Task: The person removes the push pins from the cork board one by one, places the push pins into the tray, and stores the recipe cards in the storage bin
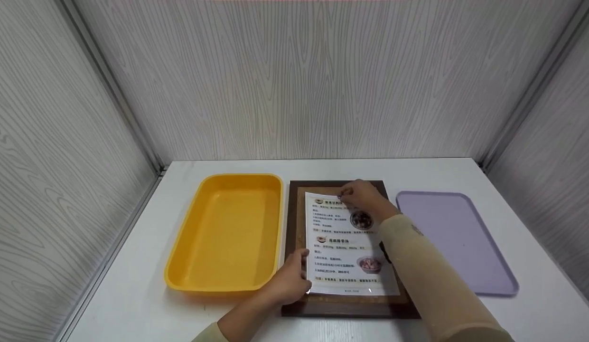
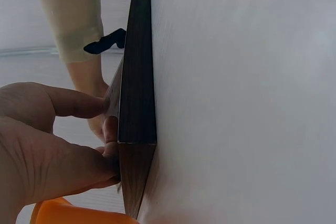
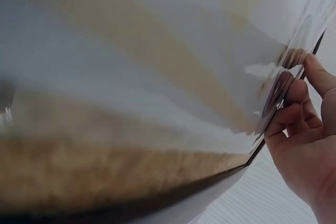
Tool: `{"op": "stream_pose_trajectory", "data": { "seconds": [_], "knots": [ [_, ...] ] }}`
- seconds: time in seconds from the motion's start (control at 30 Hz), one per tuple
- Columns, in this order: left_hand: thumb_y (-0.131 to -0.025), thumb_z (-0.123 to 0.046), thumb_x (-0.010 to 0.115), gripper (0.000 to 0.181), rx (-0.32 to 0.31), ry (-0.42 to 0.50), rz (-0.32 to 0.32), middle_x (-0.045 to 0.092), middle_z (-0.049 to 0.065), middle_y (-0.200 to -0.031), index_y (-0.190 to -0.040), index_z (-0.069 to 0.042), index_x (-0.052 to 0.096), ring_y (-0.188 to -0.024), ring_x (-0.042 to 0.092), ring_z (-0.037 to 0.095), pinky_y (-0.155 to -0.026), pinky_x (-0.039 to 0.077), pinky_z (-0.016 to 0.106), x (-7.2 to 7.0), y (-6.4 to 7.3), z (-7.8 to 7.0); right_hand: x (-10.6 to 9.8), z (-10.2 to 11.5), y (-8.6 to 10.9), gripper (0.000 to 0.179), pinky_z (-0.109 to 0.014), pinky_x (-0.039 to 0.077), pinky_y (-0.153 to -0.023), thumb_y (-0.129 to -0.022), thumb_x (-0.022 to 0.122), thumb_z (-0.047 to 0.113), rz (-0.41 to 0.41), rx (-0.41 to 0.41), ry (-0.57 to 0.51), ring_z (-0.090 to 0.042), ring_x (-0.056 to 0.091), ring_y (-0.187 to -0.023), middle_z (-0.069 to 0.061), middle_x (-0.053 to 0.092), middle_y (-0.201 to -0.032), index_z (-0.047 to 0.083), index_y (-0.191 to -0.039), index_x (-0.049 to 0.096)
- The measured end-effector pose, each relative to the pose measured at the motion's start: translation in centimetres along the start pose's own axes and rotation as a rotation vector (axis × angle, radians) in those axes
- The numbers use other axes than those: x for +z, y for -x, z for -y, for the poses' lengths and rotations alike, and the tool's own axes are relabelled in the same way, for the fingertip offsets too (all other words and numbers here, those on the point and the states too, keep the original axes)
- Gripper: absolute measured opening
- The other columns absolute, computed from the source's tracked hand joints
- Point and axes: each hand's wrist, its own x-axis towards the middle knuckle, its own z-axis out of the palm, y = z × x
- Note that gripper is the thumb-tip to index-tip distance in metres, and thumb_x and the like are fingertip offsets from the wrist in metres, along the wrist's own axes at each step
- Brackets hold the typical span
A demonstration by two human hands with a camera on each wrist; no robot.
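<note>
A glossy printed sheet with food pictures (image 1: 341,266) lies on a cork board with a dark wooden frame (image 1: 294,228). My left hand (image 1: 290,279) rests at the sheet's lower left edge, index finger and thumb spread apart on it. In the left wrist view, those fingers (image 2: 79,103) touch down just inside the frame's side (image 2: 137,87). At the sheet's top edge my right hand (image 1: 363,197) pinches a small dark bluish piece (image 1: 340,196), largely hidden by the fingers. The right wrist view shows its bent fingers (image 3: 294,114) close against the shiny sheet (image 3: 184,66).
A deep yellow tray (image 1: 228,285) stands left of the board, close to its frame. To the right lies a flat lilac tray (image 1: 465,232), partly behind my right sleeve (image 1: 432,275). Wood-grain panels (image 1: 294,85) enclose the white table (image 1: 133,266) at the back and sides.
</note>
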Motion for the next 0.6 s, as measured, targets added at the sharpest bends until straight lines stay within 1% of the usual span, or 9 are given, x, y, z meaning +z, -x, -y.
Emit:
{"op": "stream_pose_trajectory", "data": {
  "seconds": [0.17,0.33,0.43,0.6],
  "knots": [
    [-0.082,0.013,0.06,0.08,0.021,0.013,-0.003,0.051,0.023,-0.142,-0.158,0.008,0.035,-0.102,0.057,0.024,-0.077,0.047,0.029,0.09,0.0,0.11,0.0,-0.3,0.02,0.022,-0.044,0.058,-0.091,-0.106,0.07,0.024,-0.013,-0.044,0.053,-0.025,0.071,-0.107,-0.011,0.078,-0.122,0.017,-0.125,0.081],
    [-0.082,0.014,0.06,0.08,0.018,0.044,-0.013,0.05,0.024,-0.145,-0.157,0.005,0.036,-0.098,0.061,0.023,-0.071,0.048,0.028,0.19,-0.04,0.16,0.18,0.04,0.09,0.021,-0.046,0.058,-0.093,-0.106,0.071,0.025,-0.043,-0.038,0.074,-0.027,0.071,-0.108,-0.01,0.077,-0.121,0.017,-0.123,0.081],
    [-0.082,0.015,0.059,0.079,0.013,0.081,-0.004,0.048,0.025,-0.148,-0.157,0.004,0.035,-0.096,0.061,0.022,-0.068,0.048,0.029,0.16,-0.01,0.17,0.24,0.24,0.21,0.021,-0.047,0.058,-0.093,-0.106,0.071,0.026,-0.057,-0.033,0.082,-0.027,0.071,-0.108,-0.009,0.077,-0.121,0.017,-0.122,0.081],
    [-0.081,0.017,0.056,0.08,-0.005,0.127,0.004,0.047,0.025,-0.151,-0.157,0.002,0.034,-0.092,0.06,0.02,-0.064,0.046,0.028,0.17,0.01,0.2,0.28,0.44,0.32,0.02,-0.044,0.058,-0.088,-0.106,0.071,0.027,-0.062,-0.014,0.062,-0.025,0.07,-0.103,-0.009,0.076,-0.118,0.018,-0.121,0.08]
  ]
}}
